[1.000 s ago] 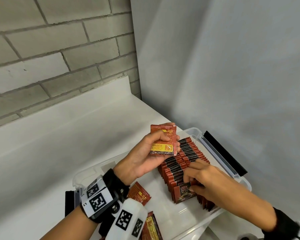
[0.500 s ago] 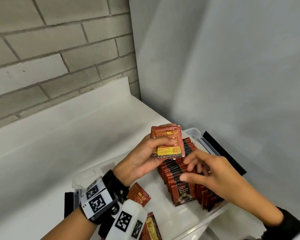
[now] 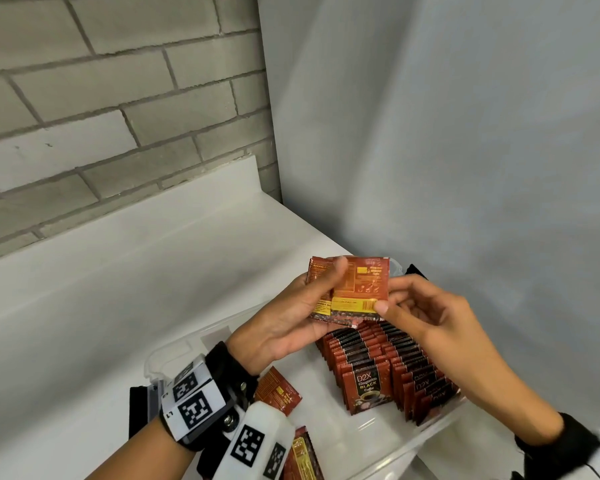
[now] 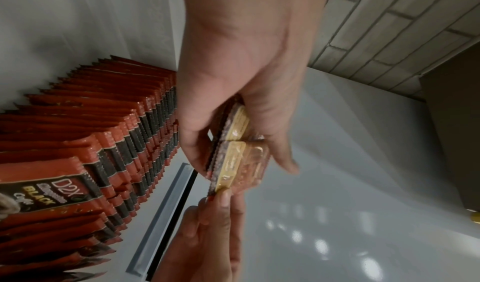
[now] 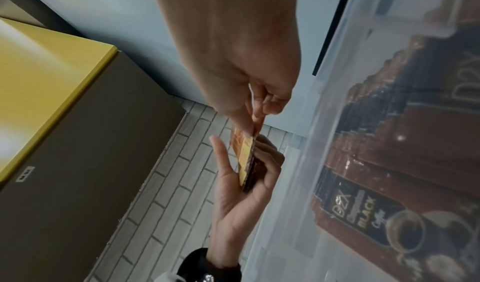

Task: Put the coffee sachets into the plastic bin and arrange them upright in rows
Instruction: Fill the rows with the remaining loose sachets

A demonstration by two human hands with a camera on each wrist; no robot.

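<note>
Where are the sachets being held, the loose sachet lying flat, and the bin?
held sachets point(image 3: 359, 289), head view, back panel.
loose sachet point(image 3: 278, 391), head view, its middle.
plastic bin point(image 3: 174, 344), head view, left rim.

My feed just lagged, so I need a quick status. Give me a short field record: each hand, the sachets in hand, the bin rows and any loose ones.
left hand: holds a small fanned stack of sachets above the bin
right hand: pinches the front sachet's right edge
plastic bin: clear, on the white counter
rows: two visible, sachets upright, packed close
loose sachets: at least two lying flat on the bin floor near the left wrist
</note>
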